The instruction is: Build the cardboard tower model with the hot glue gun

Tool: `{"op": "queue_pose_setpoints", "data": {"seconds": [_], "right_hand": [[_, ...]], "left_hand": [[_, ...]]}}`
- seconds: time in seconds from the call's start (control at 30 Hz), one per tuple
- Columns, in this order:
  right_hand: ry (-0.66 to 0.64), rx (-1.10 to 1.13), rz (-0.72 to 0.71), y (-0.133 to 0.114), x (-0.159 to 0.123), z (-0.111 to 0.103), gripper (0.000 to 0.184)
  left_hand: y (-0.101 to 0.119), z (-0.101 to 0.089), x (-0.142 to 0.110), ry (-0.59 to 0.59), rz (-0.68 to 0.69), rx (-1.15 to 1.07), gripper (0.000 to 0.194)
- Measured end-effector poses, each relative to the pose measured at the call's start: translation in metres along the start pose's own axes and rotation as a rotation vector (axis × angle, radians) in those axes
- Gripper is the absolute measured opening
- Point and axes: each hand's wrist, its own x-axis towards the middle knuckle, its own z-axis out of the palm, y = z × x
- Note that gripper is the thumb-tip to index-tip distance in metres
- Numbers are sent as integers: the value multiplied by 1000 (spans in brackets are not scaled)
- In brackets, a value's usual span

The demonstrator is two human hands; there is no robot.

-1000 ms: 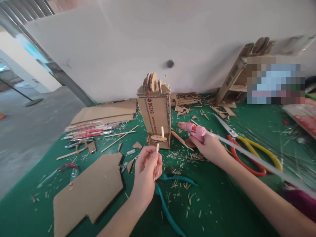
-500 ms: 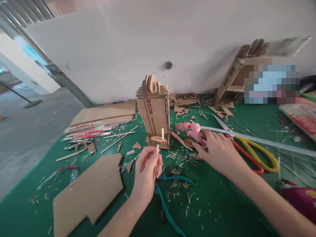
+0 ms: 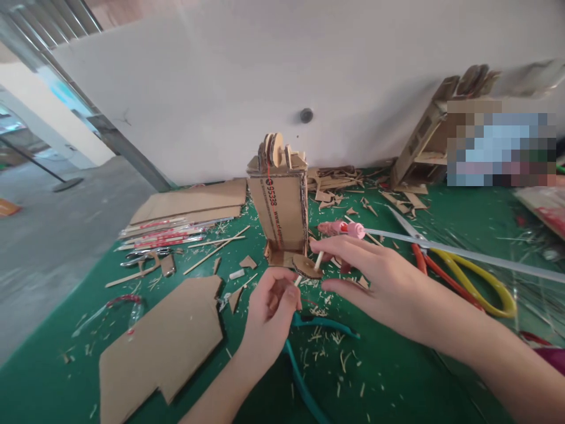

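My left hand [image 3: 272,309] is closed around a thin wooden stick [image 3: 298,280], which carries a small cardboard disc [image 3: 304,267]. A short wooden peg [image 3: 318,259] stands off-centre on that disc, forming a crank shape. Around the peg, my right hand [image 3: 375,274] reaches with thumb and fingers apart; whether a fingertip touches it I cannot tell. Beyond the right fingers lies a pink glue gun [image 3: 332,228] with a long glue stick [image 3: 410,239] out of its back. Directly ahead stands a cardboard tower [image 3: 282,206] topped with round discs.
Teal-handled pliers [image 3: 309,391] lie below my hands. Large scissors [image 3: 468,271] rest at right. A cut cardboard sheet [image 3: 163,347] and packaged sticks [image 3: 163,235] are at left. Scraps [image 3: 335,179] line the wall; another cardboard structure [image 3: 424,138] stands at back right, near a blurred-out area.
My right hand has let go of the glue gun, leaving it on the table, and moved left to the peg. The disc has tilted and shifted right in my left hand.
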Motion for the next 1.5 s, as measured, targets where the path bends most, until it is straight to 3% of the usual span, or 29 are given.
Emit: {"op": "queue_pose_setpoints", "data": {"seconds": [0.17, 0.5, 0.6, 0.73, 0.9, 1.2, 1.5], "right_hand": [[52, 29, -24, -1, 3, 1, 25], [66, 45, -61, -3, 3, 5, 24], [47, 114, 28, -4, 1, 6, 39], [-9, 392, 129, -4, 0, 5, 64], [-101, 469, 221, -4, 4, 6, 49], [-179, 564, 263, 1, 7, 7, 42], [-184, 636, 299, 2, 8, 7, 37]], "left_hand": [[-3, -3, -1, -20, 32, 53, 9], [-4, -3, -1, -25, 42, 47, 9], [-4, -3, -1, -37, 50, 60, 9], [-5, -4, -1, -53, 48, 66, 11], [-8, -5, 1, -84, 71, 71, 12], [-6, -5, 1, -102, 77, 194, 12], [-11, -3, 0, -135, 38, 141, 15]]}}
